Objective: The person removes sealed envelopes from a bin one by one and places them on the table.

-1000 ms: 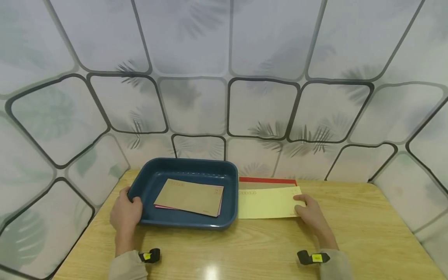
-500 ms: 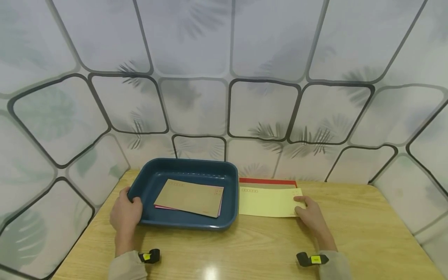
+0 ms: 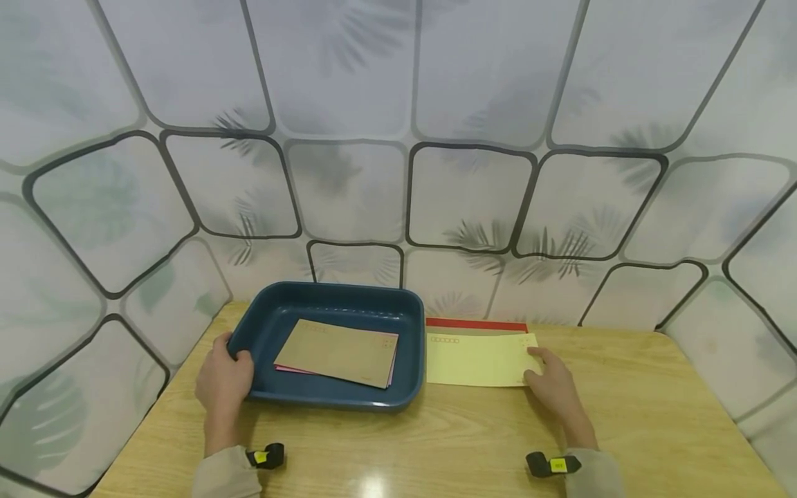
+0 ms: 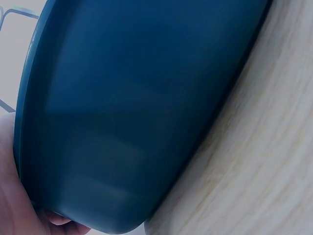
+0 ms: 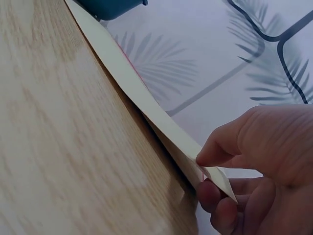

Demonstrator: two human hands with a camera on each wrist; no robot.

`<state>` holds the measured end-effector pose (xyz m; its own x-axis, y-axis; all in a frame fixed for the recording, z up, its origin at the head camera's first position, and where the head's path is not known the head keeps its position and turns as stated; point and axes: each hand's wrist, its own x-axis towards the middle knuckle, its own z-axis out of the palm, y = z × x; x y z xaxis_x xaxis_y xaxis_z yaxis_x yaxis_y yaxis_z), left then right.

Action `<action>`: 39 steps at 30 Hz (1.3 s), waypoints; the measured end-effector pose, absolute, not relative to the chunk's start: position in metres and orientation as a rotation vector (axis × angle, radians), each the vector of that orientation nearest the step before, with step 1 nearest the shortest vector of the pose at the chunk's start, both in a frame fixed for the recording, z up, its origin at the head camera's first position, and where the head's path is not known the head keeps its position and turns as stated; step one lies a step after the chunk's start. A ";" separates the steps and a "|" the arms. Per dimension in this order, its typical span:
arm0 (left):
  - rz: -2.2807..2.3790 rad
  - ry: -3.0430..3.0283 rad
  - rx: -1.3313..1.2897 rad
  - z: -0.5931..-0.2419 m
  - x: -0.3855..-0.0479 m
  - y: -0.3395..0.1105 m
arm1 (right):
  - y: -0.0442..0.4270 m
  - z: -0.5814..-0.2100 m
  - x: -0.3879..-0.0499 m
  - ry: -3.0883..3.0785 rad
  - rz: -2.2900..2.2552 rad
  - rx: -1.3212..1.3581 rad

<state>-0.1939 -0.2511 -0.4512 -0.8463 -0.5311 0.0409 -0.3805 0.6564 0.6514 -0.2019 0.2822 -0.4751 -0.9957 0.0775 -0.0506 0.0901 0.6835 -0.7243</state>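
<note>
My left hand grips the left rim of a dark blue plastic basin, with the thumb over the edge. Inside the basin lies a small stack of envelopes, a tan envelope on top and pink edges showing beneath. To the right of the basin, a pale yellow envelope lies over a tan one with a red strip along its back edge. My right hand pinches the yellow envelope's right end. In the right wrist view, that end is bent up slightly off the table between thumb and fingers.
The light wooden table meets a patterned wall covering at the back and sides. The basin stands close to the back wall, its right side next to the yellow envelope's left end.
The yellow envelope has shifted slightly, its front edge now a little farther back and its left end just clear of the basin. The left hand and basin stay put.
</note>
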 end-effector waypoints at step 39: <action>-0.969 -2.645 0.745 -0.452 -0.194 -0.251 | 0.278 -0.469 -0.194 2.979 -0.745 0.063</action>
